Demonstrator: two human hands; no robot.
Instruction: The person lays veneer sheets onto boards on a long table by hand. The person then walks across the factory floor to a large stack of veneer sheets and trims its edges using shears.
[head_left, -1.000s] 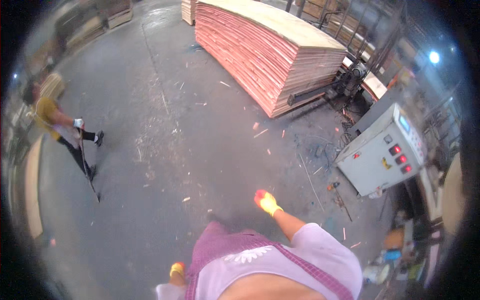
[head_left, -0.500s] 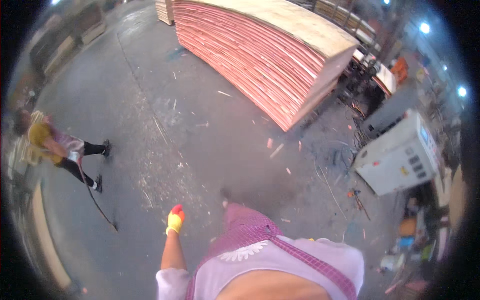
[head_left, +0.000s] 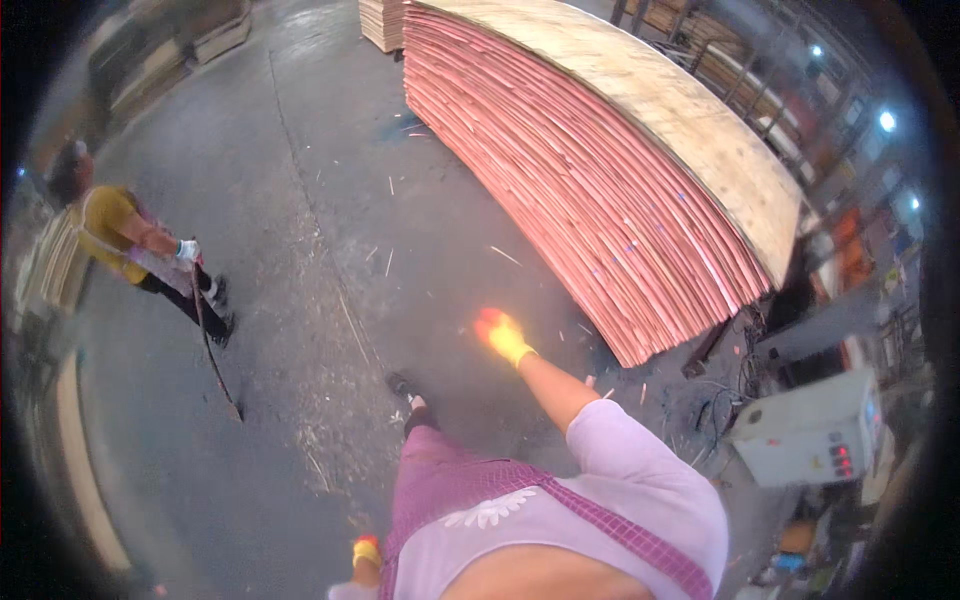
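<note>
My right hand (head_left: 503, 335), in a yellow glove with red fingertips, swings out in front of me over the concrete floor and holds nothing. It is a short way from the near corner of a tall stack of reddish veneer sheets (head_left: 600, 200) topped by a pale board. My left hand (head_left: 366, 552), in the same kind of glove, hangs low by my hip at the bottom edge; its fingers are too small and blurred to read. My shoe (head_left: 402, 386) is stepping forward between the two hands.
A person in a yellow top (head_left: 120, 235) stands at the left holding a long stick (head_left: 212, 350) to the floor. A grey control box with red buttons (head_left: 810, 430) sits at the right beside cables. Wood splinters litter the floor (head_left: 330, 300). More stacks (head_left: 380, 20) stand far back.
I have moved closer to the veneer stack, which now fills more of the view. My right arm swung forward while my left hand dropped back to my hip. The person at the left looks nearer.
</note>
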